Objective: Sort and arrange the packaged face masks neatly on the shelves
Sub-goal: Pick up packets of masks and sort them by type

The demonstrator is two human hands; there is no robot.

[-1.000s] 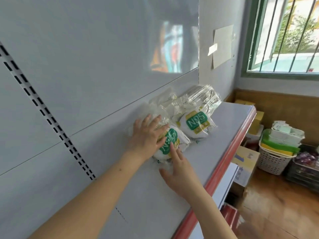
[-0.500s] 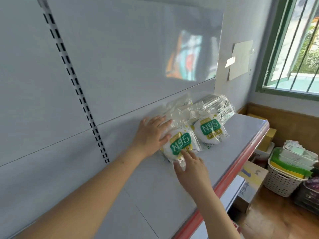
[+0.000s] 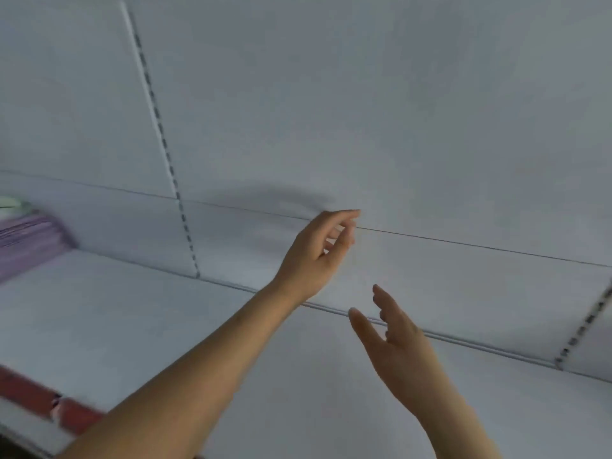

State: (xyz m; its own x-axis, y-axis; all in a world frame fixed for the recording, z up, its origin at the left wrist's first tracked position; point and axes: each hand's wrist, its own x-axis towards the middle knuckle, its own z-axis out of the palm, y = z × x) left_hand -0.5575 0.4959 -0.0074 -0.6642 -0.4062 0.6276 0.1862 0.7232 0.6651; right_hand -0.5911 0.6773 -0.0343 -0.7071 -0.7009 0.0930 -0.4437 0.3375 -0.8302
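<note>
My left hand (image 3: 314, 250) is raised above the flat pale grey metal shelf (image 3: 139, 319), near the back panel, its fingers loosely curled and grasping nothing. My right hand (image 3: 394, 339) hovers lower and nearer to me, palm turned inward, fingers straight and released, likewise holding nothing. The two hands are apart from each other, and neither touches the shelf surface.

The shelf runs across the lower part of the view and meets the smooth pale grey back panel (image 3: 364, 111) along a thin seam. A horizontal joint line crosses that panel just behind my left hand. A slotted vertical upright strip (image 3: 165, 154) with a row of dark punched holes descends the panel to the shelf at left of centre; a second slotted upright strip (image 3: 583, 326) shows at the right edge. A soft shadow lies on the panel above my left hand.

At the far left, resting on the shelf against the panel, is a blurred stack of purple flat packs (image 3: 29, 240); whether these are packaged face masks I cannot tell. The red front edge strip of the shelf (image 3: 39, 399) appears at lower left, also blurred. No mask package with readable print is in view.
</note>
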